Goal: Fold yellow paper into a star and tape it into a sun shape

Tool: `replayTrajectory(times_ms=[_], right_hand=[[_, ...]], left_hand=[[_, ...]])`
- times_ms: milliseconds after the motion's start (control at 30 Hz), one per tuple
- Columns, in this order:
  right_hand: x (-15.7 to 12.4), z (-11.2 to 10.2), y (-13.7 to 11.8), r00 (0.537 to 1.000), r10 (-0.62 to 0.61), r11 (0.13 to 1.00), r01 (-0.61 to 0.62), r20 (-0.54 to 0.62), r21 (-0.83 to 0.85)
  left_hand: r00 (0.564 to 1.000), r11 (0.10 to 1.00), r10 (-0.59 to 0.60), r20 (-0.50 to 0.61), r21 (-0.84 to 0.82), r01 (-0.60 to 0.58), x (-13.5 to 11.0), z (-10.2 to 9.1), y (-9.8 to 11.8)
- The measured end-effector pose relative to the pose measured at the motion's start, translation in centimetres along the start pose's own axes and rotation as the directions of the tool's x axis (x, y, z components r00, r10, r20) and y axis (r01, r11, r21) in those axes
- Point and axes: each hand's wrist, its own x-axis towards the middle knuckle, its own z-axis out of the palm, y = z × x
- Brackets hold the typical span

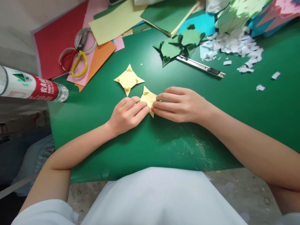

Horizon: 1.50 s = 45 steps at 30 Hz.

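Both of my hands press on a small folded piece of pale yellow paper [149, 97] lying on the green mat [164, 140]. My left hand [127, 114] has its fingers curled together on the paper's left side. My right hand [180, 104] pinches the paper's right edge with thumb and fingers. A finished yellow four-pointed folded shape [128, 79] lies just beyond, up and to the left, touched by neither hand.
Green folded paper shapes [180, 43] and a utility knife [201, 66] lie farther back. White paper scraps [234, 47] are at the back right. Scissors [78, 59], tape rolls and coloured sheets [112, 25] are at the back left. A plastic bottle [32, 87] lies at the left edge.
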Motion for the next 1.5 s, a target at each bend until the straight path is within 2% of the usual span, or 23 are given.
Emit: replayTrajectory(times_ms=[167, 300, 467, 600, 833, 1033, 1133, 1300, 1433, 1500], right_hand=[[0.15, -0.03, -0.07, 1.0, -0.026, 0.998, 0.026, 0.009, -0.057], [0.21, -0.02, -0.14, 0.999, -0.01, 0.999, 0.012, 0.031, -0.052], [0.19, 0.01, -0.12, 0.999, -0.05, 0.993, 0.049, 0.001, -0.106], [0.23, 0.02, -0.2, 0.999, -0.036, 0.995, 0.035, -0.003, -0.096], [0.1, 0.17, -0.28, 0.999, 0.044, 0.998, -0.045, 0.021, 0.043], [0.08, 0.14, -0.28, 0.999, 0.042, 0.998, -0.043, 0.028, 0.037], [0.13, 0.06, -0.29, 0.999, 0.048, 0.997, -0.049, 0.026, 0.054], [0.17, 0.04, -0.29, 0.999, 0.04, 0.998, -0.041, 0.032, 0.045], [0.02, 0.17, -0.23, 0.999, 0.02, 1.0, -0.02, 0.032, 0.003], [-0.1, 0.27, -0.19, 1.0, -0.005, 1.0, 0.005, 0.014, -0.031]], left_hand=[[1.0, 0.999, -0.028, 0.01, -0.035, 0.028, -0.22, 0.31, -0.2], [0.99, 0.986, -0.09, 0.107, -0.131, 0.104, -0.36, 0.28, -0.16], [0.974, 0.981, -0.058, 0.217, -0.167, 0.096, -0.13, -0.12, -0.14], [0.984, 0.973, -0.068, 0.167, -0.208, 0.103, -0.34, -0.08, -0.41], [0.992, 0.995, 0.103, 0.069, -0.022, -0.102, -0.56, -0.12, -0.92], [0.961, 0.969, 0.245, -0.126, -0.006, -0.248, -0.22, -0.5, -0.94], [0.968, 0.973, 0.227, -0.103, -0.006, -0.229, -0.27, -0.42, -0.89], [0.99, 0.991, 0.126, 0.062, -0.058, -0.122, -0.62, -0.2, -0.9], [0.992, 0.987, 0.127, -0.019, -0.101, -0.128, -0.56, -0.14, -0.89], [0.996, 0.986, 0.091, -0.023, -0.137, -0.093, -0.43, -0.12, -0.81]])
